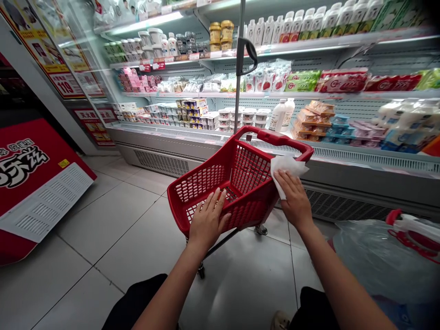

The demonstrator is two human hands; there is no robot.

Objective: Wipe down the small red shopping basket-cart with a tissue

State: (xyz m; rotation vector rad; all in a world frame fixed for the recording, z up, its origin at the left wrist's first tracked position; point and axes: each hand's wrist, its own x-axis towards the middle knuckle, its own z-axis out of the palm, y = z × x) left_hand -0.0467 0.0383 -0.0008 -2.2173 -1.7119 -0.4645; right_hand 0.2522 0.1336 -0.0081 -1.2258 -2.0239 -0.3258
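Note:
A red plastic shopping cart with lattice sides stands in front of me on the tiled floor, its handle toward the upper right. My left hand lies over the cart's near rim, fingers stretched out and holding nothing. At the cart's right end, just below the handle, my right hand presses a white wipe against the red plastic. Part of the wipe sticks out beyond my fingers; my palm hides the rest.
Behind the cart runs a refrigerated shelf unit with bottles, cups and packets. A grey pole with a black handle rises before it. A red freezer stands left. Clear plastic bags are at lower right.

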